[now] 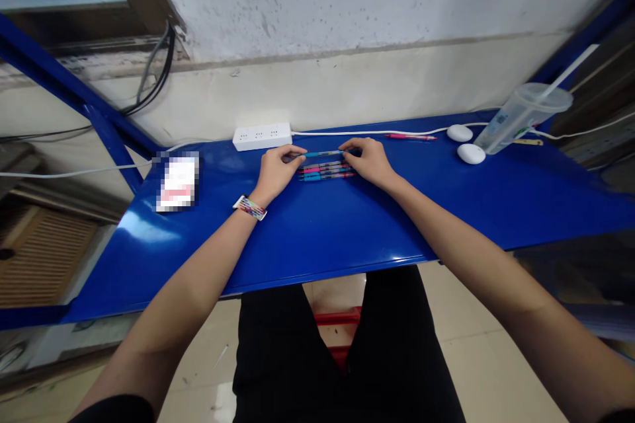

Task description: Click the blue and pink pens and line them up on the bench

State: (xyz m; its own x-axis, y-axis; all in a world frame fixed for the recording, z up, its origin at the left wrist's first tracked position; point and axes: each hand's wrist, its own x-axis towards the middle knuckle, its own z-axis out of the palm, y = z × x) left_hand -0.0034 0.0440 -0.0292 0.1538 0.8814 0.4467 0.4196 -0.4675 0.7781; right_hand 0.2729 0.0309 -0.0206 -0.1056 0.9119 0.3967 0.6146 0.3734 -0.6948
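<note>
The left hand (278, 173) and right hand (371, 161) pinch opposite ends of a slim light-blue pen (322, 154) near frame centre, beside multicoloured pens (325, 176) on the blue counter (320, 231).

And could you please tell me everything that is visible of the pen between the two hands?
The pen is slim and mostly light blue, with a patterned middle; it looks like plastic. It is crosswise, just beyond the other pens. The left hand holds one end, the right hand the other, both with the fingertips. Whether it touches the table, I cannot tell.
</note>
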